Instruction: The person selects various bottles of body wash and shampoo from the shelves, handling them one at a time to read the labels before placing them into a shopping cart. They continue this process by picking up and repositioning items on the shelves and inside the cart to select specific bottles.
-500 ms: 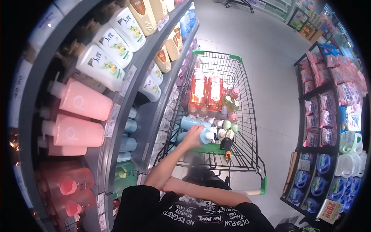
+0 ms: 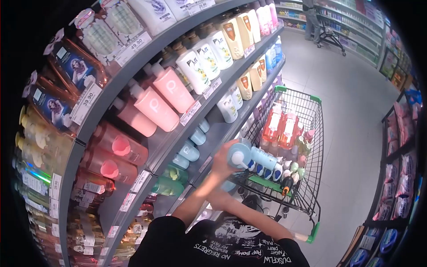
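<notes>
My left hand [image 2: 221, 161] is wrapped round a light blue pump bottle [image 2: 239, 155], its white pump facing up, between the shelf and the cart's near left side. My right arm crosses beneath my left forearm. Its hand [image 2: 218, 201] is partly hidden there, near another light blue item [image 2: 227, 186], and its grip cannot be made out. Inside the cart [image 2: 321, 133], another light blue bottle [image 2: 264, 157] lies beside the held one. Red-orange bottles [image 2: 288, 129] and several smaller bottles are also in the cart.
Shelves [image 2: 153, 167] on the left hold pink bottles [image 2: 173, 90], white bottles [image 2: 193, 71] and light blue bottles [image 2: 189, 151]. A black rack [image 2: 393, 178] with packets stands at the right. Far back, a person [image 2: 311, 22] is beside another cart [image 2: 331, 39].
The view has swung left, showing more shelf. My left hand has moved the blue bottle from over the cart toward the shelf side. My right hand now shows partly.
</notes>
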Demonstrator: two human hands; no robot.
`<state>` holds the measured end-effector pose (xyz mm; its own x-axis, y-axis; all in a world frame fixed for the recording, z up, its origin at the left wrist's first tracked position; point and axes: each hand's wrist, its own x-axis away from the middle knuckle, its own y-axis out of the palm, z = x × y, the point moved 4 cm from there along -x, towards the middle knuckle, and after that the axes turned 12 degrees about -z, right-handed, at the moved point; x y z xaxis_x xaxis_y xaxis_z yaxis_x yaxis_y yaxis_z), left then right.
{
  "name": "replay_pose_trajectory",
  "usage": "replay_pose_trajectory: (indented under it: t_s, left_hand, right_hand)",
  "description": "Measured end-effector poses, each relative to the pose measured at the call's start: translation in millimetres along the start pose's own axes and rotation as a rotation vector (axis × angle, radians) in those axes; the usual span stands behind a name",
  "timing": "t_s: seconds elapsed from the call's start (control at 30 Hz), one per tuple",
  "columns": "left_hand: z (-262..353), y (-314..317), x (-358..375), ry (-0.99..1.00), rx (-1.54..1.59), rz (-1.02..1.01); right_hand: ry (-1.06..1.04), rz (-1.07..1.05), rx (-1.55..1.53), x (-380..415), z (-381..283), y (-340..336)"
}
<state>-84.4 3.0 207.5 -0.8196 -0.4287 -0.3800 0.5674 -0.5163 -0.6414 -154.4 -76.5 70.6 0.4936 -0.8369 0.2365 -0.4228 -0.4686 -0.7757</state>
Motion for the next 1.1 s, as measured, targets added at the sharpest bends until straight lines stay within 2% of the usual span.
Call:
replay_pose_trajectory:
  t_s: [0.03, 0.13, 0.2, 0.27, 0.4, 0.47, 0.53, 0.7, 0.77, 0.87, 0.9, 1.0, 1.1]
  left_hand:
    - [-1.7, -7.8, -0.5, 0.046, -0.063, 0.049]
    - [-26.0, -22.9, -9.8, 0.042, -0.19, 0.133]
    - [-51.3, -25.9, -11.7, -0.164, -0.212, 0.205]
    - [-81.0, -24.5, -11.4, -0.203, -0.239, 0.302]
    - [-133.9, -16.9, -18.6, -0.268, -0.266, 0.355]
    - [-154.9, -12.3, -26.3, -0.32, -0.287, 0.369]
    - [-158.7, -13.6, -41.8, -0.407, -0.337, 0.491]
    - [-198.0, -16.6, -63.0, -0.534, -0.492, 0.715]
    - [-210.3, -13.0, -68.1, -0.714, -0.516, 0.739]
    - [-241.1, -7.4, -67.3, -0.953, -0.54, 0.781]
    - [-241.9, -6.3, -67.1, -0.943, -0.571, 0.831]
    - [-252.9, -6.6, -66.5, -1.139, -0.519, 0.808]
    - [-254.2, -9.3, -67.1, -1.187, -0.529, 0.802]
  right_hand:
    - [-0.024, 0.105, -0.018, 21.4, -10.7, -20.7]
    - [-0.055, 0.098, -0.055, 28.8, -16.6, -30.3]
    - [-0.059, 0.06, -0.04, 28.0, -15.4, -29.1]
    - [-0.045, 0.052, -0.045, 26.2, -13.9, -25.4]
    - [-0.043, 0.096, -0.135, 29.3, -10.8, -24.5]
    - [-0.093, 0.14, -0.083, 22.2, -5.8, -13.4]
    - [-0.138, 0.183, -0.041, 16.1, -3.3, -7.3]
    - [-0.131, 0.056, -0.155, 34.8, -7.9, -29.7]
    - [-0.116, 0.0, -0.205, 40.6, -9.0, -40.4]
    - [-0.15, 0.046, -0.22, 31.5, -4.2, -29.1]
    - [-0.157, 0.065, -0.224, 29.6, -3.9, -26.7]
    - [-0.17, 0.099, -0.232, 24.6, 0.6, -18.2]
    - [-0.169, 0.105, -0.243, 18.8, 3.3, -13.6]
